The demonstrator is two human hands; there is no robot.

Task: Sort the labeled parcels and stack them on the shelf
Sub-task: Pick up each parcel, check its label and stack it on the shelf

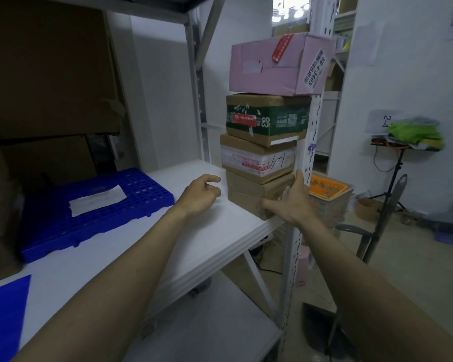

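Right hand [289, 202] touches bottom parcel [249, 193]; left hand [198, 195] beside.

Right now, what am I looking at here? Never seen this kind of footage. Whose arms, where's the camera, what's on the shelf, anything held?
There is no robot here: these are a person's two bare arms, filmed by one wide-angle camera worn on the head, looking forward and down. On the white shelf stands a stack of four parcels: a plain brown box at the bottom, a brown box with white tape, a green-printed box, and a pink box on top. The right hand lies open against the bottom box's near corner, fingers straight. The left hand hovers just left of that box, loosely curled and holding nothing. Further left lies a blue plastic pallet with a paper slip on it.
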